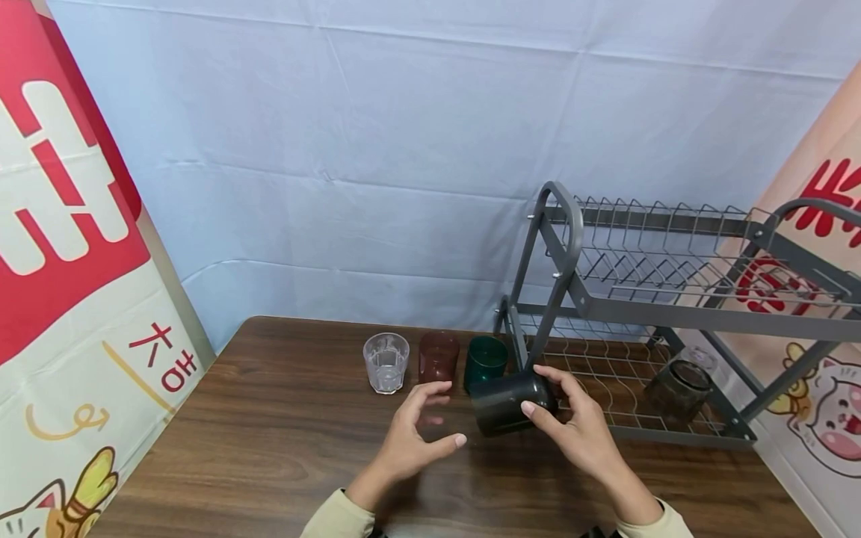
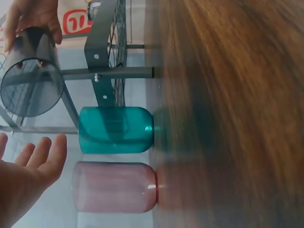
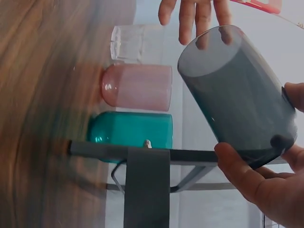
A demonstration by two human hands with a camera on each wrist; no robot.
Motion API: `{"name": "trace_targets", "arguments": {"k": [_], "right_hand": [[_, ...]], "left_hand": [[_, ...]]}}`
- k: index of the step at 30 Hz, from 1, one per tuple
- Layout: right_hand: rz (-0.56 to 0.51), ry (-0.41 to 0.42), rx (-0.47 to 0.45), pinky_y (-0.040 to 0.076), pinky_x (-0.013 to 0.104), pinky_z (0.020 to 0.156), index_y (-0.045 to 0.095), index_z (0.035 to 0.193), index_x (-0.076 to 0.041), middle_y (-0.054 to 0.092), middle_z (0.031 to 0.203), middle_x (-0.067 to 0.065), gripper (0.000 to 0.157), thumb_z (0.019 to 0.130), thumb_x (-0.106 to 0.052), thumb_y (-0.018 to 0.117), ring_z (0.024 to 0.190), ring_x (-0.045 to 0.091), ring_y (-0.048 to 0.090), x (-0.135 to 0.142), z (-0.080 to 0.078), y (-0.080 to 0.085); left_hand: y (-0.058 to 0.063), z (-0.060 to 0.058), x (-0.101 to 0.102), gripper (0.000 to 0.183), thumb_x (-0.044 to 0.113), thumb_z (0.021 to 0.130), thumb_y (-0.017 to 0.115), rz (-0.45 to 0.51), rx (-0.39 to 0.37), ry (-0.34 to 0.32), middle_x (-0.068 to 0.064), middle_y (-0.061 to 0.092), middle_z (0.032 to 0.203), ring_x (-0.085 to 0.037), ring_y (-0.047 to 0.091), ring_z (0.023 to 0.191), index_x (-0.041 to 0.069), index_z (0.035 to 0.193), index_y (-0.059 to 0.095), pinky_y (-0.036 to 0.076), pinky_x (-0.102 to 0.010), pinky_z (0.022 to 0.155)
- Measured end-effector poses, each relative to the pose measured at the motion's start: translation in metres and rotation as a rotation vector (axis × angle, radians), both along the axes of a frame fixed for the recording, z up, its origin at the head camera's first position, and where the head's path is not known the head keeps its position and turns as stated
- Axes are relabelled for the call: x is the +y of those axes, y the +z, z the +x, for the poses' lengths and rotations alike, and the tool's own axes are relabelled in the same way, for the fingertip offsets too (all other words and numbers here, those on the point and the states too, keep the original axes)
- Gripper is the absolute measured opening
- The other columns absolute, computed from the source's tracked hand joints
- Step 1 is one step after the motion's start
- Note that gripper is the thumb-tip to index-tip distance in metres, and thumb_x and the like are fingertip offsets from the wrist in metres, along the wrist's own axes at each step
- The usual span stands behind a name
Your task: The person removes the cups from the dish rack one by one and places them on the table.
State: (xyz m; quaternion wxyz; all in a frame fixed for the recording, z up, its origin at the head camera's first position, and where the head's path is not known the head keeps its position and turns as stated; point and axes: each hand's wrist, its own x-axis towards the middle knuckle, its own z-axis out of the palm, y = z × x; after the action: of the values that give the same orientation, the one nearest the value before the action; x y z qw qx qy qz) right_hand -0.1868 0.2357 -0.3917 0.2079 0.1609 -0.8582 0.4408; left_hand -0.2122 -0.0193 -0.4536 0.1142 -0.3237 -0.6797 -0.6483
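Observation:
My right hand (image 1: 541, 396) grips a dark grey tumbler (image 1: 511, 403), tipped on its side just above the wooden table (image 1: 269, 433), mouth toward my left. In the right wrist view the thumb and fingers of the right hand (image 3: 256, 185) wrap the base of the tumbler (image 3: 237, 90). My left hand (image 1: 449, 415) hovers beside the tumbler's mouth with fingers spread, holding nothing. Behind stand a clear glass (image 1: 386, 362), a reddish cup (image 1: 439, 356) and a teal cup (image 1: 486, 361) in a row. The left wrist view shows the tumbler (image 2: 31, 80), teal cup (image 2: 114, 129) and reddish cup (image 2: 114, 186).
A grey two-tier wire dish rack (image 1: 673, 299) fills the table's right side, its left post right behind the tumbler. A dark glass (image 1: 679, 388) sits on its lower tier. Printed banners hang at both sides, and a pale cloth backs the table.

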Motion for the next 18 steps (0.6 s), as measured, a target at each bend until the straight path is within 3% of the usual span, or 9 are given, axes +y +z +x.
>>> {"name": "trace_targets", "arguments": {"k": [8, 12, 18], "right_hand": [[-0.154, 0.097, -0.087, 0.049, 0.027, 0.067, 0.051, 0.126, -0.005, 0.056, 0.105, 0.012, 0.046, 0.083, -0.003, 0.068, 0.088, 0.017, 0.053, -0.007, 0.000, -0.006], [-0.184, 0.134, -0.094, 0.047, 0.027, 0.071, 0.050, 0.125, -0.003, 0.057, 0.106, 0.012, 0.044, 0.085, -0.004, 0.066, 0.090, 0.018, 0.054, -0.011, 0.001, -0.007], [-0.239, 0.162, -0.123, 0.046, 0.026, 0.072, 0.049, 0.126, -0.001, 0.056, 0.107, 0.015, 0.042, 0.087, -0.003, 0.063, 0.090, 0.017, 0.054, -0.016, 0.002, -0.009]], "left_hand": [[0.026, 0.014, 0.006, 0.064, 0.000, 0.070, 0.076, 0.058, 0.065, -0.047, -0.018, 0.047, 0.123, -0.047, 0.047, 0.106, 0.001, 0.127, 0.048, 0.049, -0.050, 0.074], [0.035, 0.018, 0.008, 0.064, 0.002, 0.069, 0.076, 0.060, 0.074, -0.042, -0.023, 0.045, 0.123, -0.043, 0.048, 0.106, 0.001, 0.127, 0.048, 0.049, -0.051, 0.073], [0.036, 0.019, 0.012, 0.065, 0.003, 0.068, 0.077, 0.072, 0.097, -0.044, -0.025, 0.044, 0.124, -0.032, 0.050, 0.105, 0.004, 0.127, 0.050, 0.051, -0.049, 0.070]]}}
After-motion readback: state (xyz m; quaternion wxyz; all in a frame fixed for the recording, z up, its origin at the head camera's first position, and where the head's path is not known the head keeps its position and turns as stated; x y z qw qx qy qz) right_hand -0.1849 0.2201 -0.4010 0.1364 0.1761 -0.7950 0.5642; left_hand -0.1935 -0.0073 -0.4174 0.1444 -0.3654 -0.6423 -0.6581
